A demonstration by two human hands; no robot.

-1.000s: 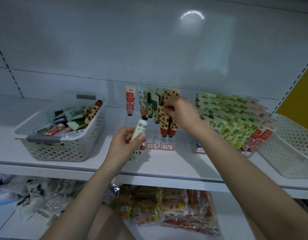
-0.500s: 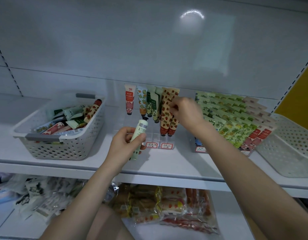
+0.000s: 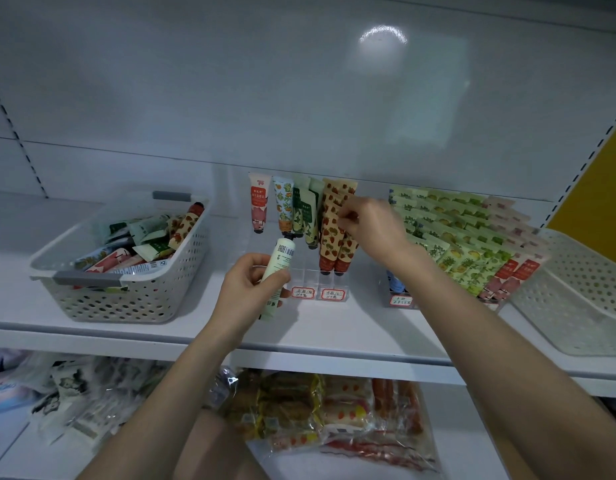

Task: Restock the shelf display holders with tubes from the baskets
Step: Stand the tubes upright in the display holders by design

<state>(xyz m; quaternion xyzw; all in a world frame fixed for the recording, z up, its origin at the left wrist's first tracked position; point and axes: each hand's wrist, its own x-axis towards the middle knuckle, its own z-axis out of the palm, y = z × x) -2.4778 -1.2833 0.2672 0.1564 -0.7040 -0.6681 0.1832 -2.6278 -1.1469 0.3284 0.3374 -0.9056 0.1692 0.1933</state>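
**Middle holder part filled, one tube in hand**

Progress, as we judge it: the full holder (image 3: 400, 301), right of our right grip (image 3: 372, 226), looks packed in rows. The clear middle holder (image 3: 320, 282) has tubes only in its back slots and its strawberry column. The front slots nearest our left grip (image 3: 254, 289) stand bare. The basket (image 3: 126, 303), left of that grip, holds many loose tubes, so plenty remains.

Left grip: fingers wrapped round a pale green tube (image 3: 282, 261), crimped end poking out below the palm, just short of the bare slots.

Right grip: fingertips pinching a strawberry tube (image 3: 331, 233) in the column, beyond the left grip and to its right.
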